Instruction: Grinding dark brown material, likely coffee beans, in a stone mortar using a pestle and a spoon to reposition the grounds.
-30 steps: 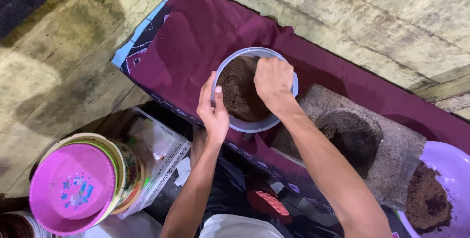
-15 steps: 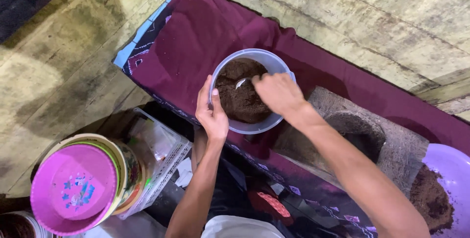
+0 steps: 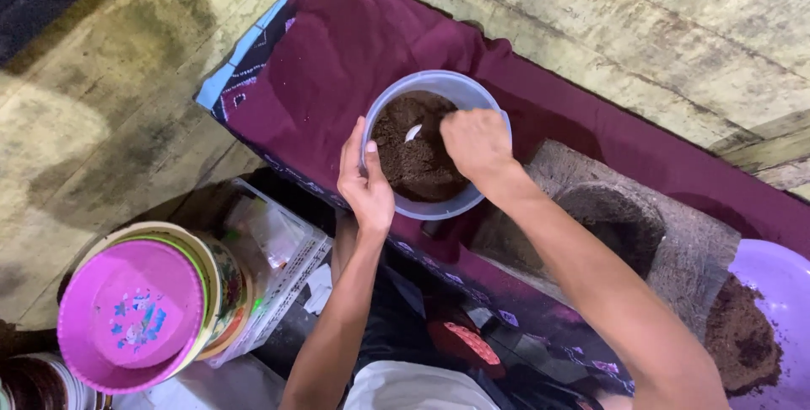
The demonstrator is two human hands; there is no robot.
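Head view, looking straight down: the left hand [image 3: 365, 180] grips the near-left rim of a pale blue round bowl [image 3: 489, 106], thumb and fingers closed over the edge. The right hand [image 3: 475, 142] is over the bowl's right half, fingers curled into a loose fist around a light-coloured spoon [image 3: 413, 132], of which only the tip shows against the dark brown powder [image 3: 413, 165] filling the bowl. The bowl sits between the two hands on a maroon cloth [image 3: 337, 47] that stretches away beyond both hands and off to the right. Just right of the right forearm stands a grey stone mortar block [image 3: 683, 241] with a round hollow, dusted with the same brown stuff. Further right, past that block, a purple basin [image 3: 772, 271] holds a heap of brown powder. Left of and nearer than the left arm sits a stack of plates with a pink plate [image 3: 131, 313] on top, and a clear plastic crate [image 3: 283, 250] lies between that stack and the left forearm.
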